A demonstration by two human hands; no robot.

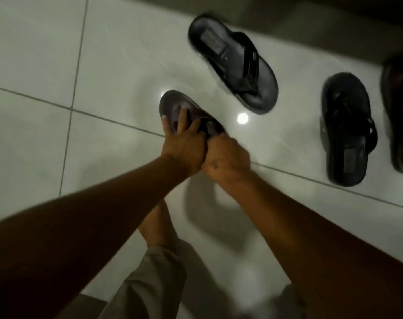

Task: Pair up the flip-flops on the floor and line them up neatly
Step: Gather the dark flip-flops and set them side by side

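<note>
So both hands are on the same shoe here. It's a dark brown flip-flop with a worn grey-looking footbed, sitting roughly mid-frame over the glossy white tiled floor. The left hand is spread over the top of it, fingers pressed down across the strap area and the thumb hooked along the near edge. The right hand is curled into a fist right next to it, knuckles touching the left hand, closed on the heel end of that same flip-flop as far as I can tell. Can't tell whether the shoe is lifted or still resting on the tile, it's a bit blurry there.

Further back there's a black thong flip-flop with a grey sole edge, lying at an angle with its toe end pointing toward the lower right. Off to the right is a second black flip-flop, strap side up, lying nearly straight, well apart from the first black one. Just beside that, cut off by the right edge of the frame, is another dark brown shoe, only partly visible.

Down below you can see a bare foot and a beige trouser leg.
</note>
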